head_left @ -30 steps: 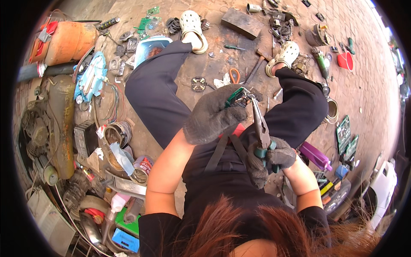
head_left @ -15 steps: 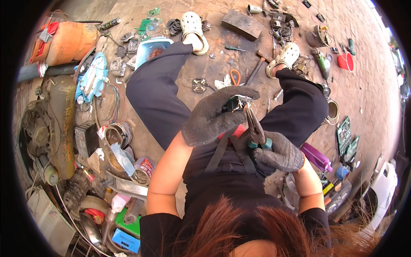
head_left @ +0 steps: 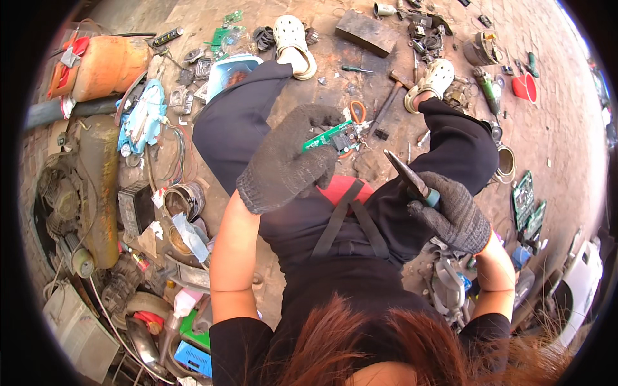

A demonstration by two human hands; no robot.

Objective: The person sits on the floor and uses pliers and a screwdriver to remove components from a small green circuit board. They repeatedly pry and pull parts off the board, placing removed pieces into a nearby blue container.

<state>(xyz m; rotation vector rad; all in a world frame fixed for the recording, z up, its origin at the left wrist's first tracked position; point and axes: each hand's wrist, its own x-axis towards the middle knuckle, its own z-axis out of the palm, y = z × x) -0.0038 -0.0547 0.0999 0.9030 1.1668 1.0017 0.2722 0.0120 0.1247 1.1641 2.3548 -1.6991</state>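
In front of my lap, my left hand (head_left: 283, 157) wears a dark grey knit glove and is closed on a green circuit board (head_left: 329, 136). The board's flat face shows, with dark and silver parts at its right end. My right hand (head_left: 456, 212), gloved the same way, grips pliers (head_left: 407, 175) with green handles. Their jaws look closed and point up and left, apart from the board. Beyond the board lie orange-handled scissors (head_left: 357, 111), partly hidden by it. A small dark piece (head_left: 381, 134) lies on the ground to its right.
A hammer (head_left: 389, 95), a screwdriver (head_left: 355, 69) and a dark metal block (head_left: 365, 33) lie ahead. Left stand an orange cylinder (head_left: 111, 64), open cans (head_left: 183, 201) and scrap parts. Several green boards (head_left: 523, 195) and a red cup (head_left: 524, 88) are on the right.
My hands have drawn apart: the left has moved left, the right to the right. The pliers have come away from the board, whose green face has turned into view.
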